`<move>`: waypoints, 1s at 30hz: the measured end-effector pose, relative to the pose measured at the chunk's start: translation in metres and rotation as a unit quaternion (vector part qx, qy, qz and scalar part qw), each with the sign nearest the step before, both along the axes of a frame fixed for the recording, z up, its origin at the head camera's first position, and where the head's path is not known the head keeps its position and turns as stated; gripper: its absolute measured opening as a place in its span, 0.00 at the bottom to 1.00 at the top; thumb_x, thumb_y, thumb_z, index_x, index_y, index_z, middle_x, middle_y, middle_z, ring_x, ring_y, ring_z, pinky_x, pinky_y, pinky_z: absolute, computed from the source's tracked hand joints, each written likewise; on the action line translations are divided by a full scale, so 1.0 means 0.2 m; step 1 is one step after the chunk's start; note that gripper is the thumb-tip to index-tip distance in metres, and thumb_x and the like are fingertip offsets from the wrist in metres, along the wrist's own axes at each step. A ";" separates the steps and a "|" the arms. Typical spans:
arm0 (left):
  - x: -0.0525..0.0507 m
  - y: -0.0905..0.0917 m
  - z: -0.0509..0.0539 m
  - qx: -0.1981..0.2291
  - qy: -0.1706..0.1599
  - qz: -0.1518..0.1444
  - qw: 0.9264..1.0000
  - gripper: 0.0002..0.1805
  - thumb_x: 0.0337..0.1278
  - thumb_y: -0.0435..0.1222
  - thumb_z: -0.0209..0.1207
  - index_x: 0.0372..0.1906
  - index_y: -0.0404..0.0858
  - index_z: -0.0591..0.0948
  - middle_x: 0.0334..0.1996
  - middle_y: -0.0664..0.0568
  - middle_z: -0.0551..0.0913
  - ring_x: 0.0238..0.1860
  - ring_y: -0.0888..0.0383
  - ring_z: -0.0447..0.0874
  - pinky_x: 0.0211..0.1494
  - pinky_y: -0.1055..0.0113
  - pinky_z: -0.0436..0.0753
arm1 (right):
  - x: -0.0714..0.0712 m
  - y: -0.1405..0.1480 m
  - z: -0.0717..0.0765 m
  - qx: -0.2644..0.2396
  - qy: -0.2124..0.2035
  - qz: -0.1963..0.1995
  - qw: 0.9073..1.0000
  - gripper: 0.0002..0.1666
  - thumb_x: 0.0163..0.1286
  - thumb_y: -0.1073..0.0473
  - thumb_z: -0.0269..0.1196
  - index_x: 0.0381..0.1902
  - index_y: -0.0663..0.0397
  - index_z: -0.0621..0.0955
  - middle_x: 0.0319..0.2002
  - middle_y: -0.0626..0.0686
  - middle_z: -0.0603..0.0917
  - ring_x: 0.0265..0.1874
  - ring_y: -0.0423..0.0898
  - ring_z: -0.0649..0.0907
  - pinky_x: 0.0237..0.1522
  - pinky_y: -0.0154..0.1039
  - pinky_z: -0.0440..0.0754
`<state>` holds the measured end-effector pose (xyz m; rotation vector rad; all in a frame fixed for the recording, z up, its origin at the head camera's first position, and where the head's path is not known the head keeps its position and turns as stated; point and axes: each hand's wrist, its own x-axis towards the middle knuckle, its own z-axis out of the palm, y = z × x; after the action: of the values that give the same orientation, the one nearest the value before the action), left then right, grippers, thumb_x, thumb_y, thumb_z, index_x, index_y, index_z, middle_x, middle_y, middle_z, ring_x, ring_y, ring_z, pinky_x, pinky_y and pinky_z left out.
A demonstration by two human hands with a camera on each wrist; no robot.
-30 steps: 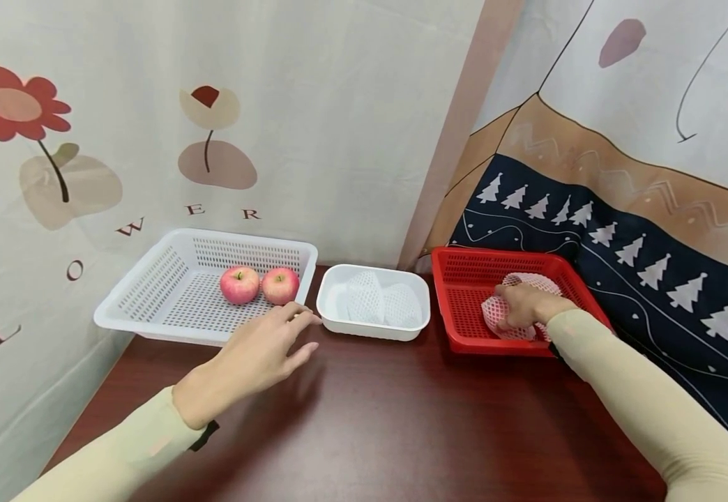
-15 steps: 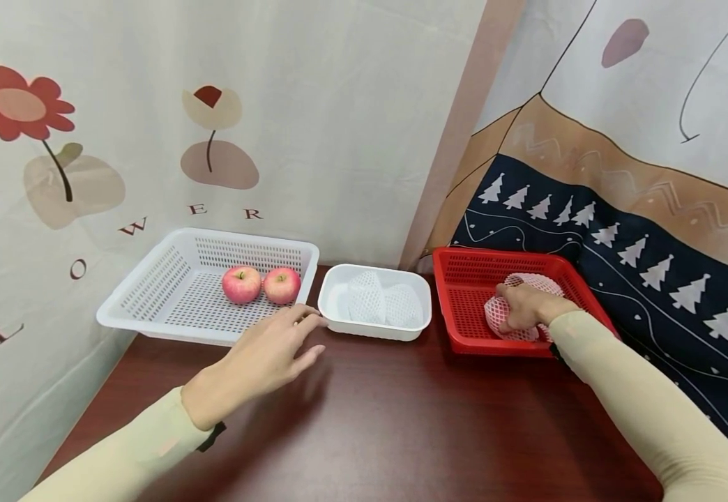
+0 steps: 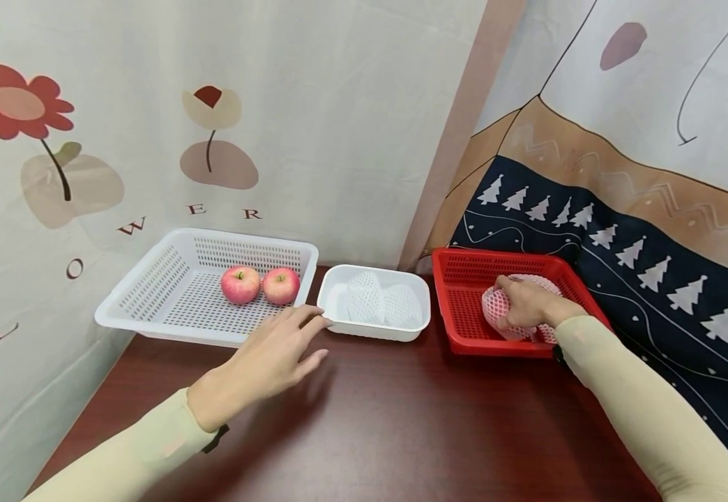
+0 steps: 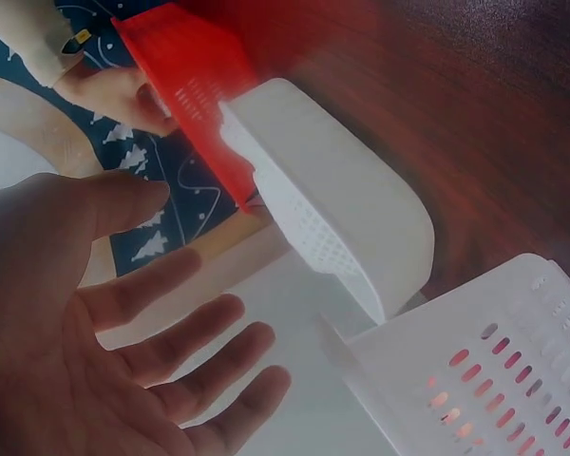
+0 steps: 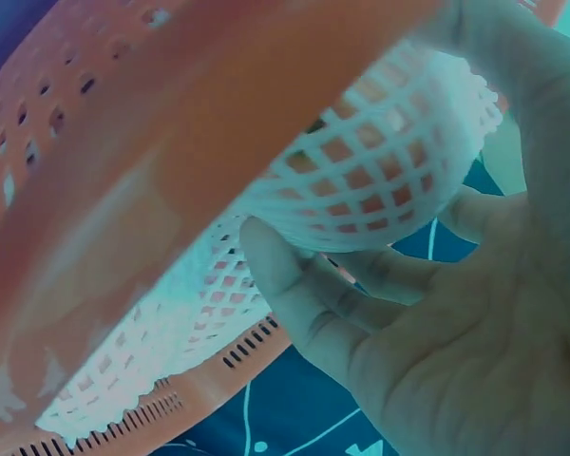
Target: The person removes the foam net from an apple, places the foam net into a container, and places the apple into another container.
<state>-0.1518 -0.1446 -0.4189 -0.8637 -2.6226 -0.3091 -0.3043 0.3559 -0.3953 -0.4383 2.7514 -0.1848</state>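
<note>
Fruit point(image 3: 494, 308), netted and upheld, clasped in the right grip point(image 3: 530, 304) within the red basket point(image 3: 483, 344).
We see fingers curled round its curve, presumably because something round and padded wants support from several sides; a second netted piece point(image 3: 540, 280) lies just beside it. The left grip point(image 3: 270, 355) hangs above the worktop point(image 3: 402, 418), fingers apart and nothing held, near the white basket point(image 3: 150, 328), where two bare apples point(image 3: 240, 285) sit side by side. Between the baskets stands a white tray point(image 3: 370, 331) with foam nets point(image 3: 365, 298); we judge that middle spot handy for either grip, the separate baskets keeping bare and netted fruit apart.
</note>
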 end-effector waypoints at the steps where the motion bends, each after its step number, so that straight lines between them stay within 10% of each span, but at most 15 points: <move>1: 0.00 0.00 0.00 -0.002 -0.002 0.000 1.000 0.26 0.71 0.43 0.79 0.68 0.39 0.87 0.65 0.41 0.89 0.64 0.39 0.92 0.61 0.38 0.93 | 0.00 0.00 0.00 -0.005 0.007 -0.001 1.000 0.54 0.67 0.49 0.82 0.83 0.62 0.71 0.68 0.70 0.86 0.59 0.63 0.88 0.72 0.72 0.87; 30: -0.01 0.10 -0.04 0.008 0.031 -0.039 0.999 0.27 0.72 0.45 0.78 0.71 0.44 0.86 0.72 0.40 0.86 0.70 0.38 0.88 0.78 0.37 0.85 | 0.21 -0.15 0.12 -0.117 0.146 -0.025 0.982 0.51 0.63 0.49 0.81 0.79 0.39 0.69 0.73 0.67 0.73 0.57 0.67 0.86 0.58 0.72 0.94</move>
<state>-0.1529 -0.1249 -0.4261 -0.9565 -2.5312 -0.3175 -0.2632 0.3251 -0.3708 -0.4921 3.0439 -0.4975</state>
